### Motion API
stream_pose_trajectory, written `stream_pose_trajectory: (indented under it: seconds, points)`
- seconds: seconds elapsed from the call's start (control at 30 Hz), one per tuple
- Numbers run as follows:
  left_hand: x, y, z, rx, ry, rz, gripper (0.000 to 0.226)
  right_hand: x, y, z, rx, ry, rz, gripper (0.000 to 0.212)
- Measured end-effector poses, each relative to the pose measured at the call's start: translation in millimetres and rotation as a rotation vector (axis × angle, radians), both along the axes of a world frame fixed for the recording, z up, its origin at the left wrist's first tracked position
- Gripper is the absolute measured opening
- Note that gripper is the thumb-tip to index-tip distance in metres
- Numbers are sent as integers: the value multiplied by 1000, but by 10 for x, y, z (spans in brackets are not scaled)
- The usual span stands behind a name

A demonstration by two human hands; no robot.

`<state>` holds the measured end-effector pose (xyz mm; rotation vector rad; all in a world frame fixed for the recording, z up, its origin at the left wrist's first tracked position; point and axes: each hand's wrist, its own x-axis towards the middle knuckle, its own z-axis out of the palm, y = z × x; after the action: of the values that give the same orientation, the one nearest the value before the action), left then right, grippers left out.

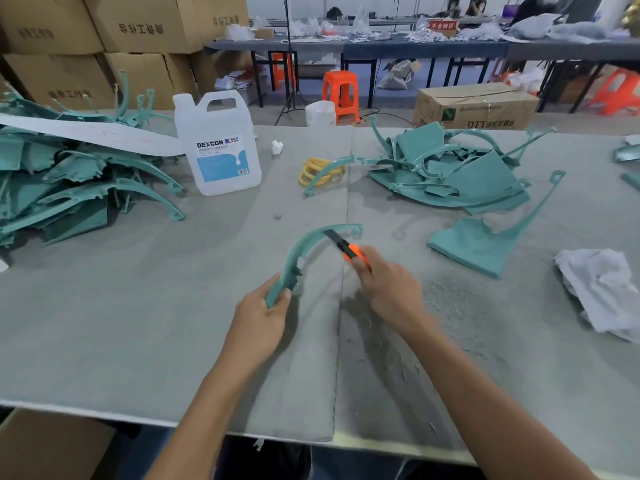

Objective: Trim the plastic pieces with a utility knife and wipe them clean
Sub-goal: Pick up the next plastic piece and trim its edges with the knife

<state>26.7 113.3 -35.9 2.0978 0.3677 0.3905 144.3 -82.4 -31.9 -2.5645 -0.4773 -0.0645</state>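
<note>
Left hand (260, 311) grips curved teal piece (304, 251) low end; right hand (388, 285) clamps utility knife (346, 249), blade on arc.

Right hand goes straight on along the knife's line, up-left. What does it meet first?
The curved teal plastic piece held by the left hand: the utility knife in the right hand points its blade at the arc's inner edge. Actual contact is unclear from this view.

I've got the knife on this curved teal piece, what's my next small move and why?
Probably a short stroke of the knife along the inner edge of the piece, away from the left hand. The blade sits on that edge near the top, and the left hand grips the lower end.
</note>
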Motion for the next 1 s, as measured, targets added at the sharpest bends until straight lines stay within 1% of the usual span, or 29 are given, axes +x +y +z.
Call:
stream_pose_trajectory:
  seconds: [0.07,0.13,0.17,0.27,0.37,0.47,0.53,0.63,0.7,0.73,0.87,0.93,1.0]
  points:
    - [1,-1,-3,-12,3,8,48,88,24,70,39,-25,-27,35]
    - [-13,-26,-17,2,-6,-20,48,61,41,178,98,-16,12,33]
    - [-21,-42,-20,0,-14,-32,45,17,44,240,103,-3,63,33]
    - [-26,-63,-52,-19,-21,-26,24,-192,22,445,88,45,240,31]
    - [-24,-64,-85,-27,1,39,15,-382,-43,634,92,76,370,28]
    - [-19,-65,-96,-60,41,94,6,-492,-106,692,13,81,482,29]
    - [-9,-46,-96,-83,71,105,8,-499,-101,658,-15,59,516,30]
    - [-14,-37,-98,-80,46,82,11,-361,-14,509,-7,-25,469,30]
    - [-31,-63,-95,-49,38,53,8,-139,42,385,-10,-68,348,32]
    - [-36,-79,-95,-37,43,44,11,-2,38,325,-28,-84,275,33]
    - [-56,-85,-86,-45,45,29,13,397,-130,212,-171,-124,41,32]
    - [-62,-81,-85,-54,39,25,15,408,-203,222,-148,-94,47,30]
    - [-62,-82,-95,-52,41,24,15,294,-213,282,-71,-51,170,26]
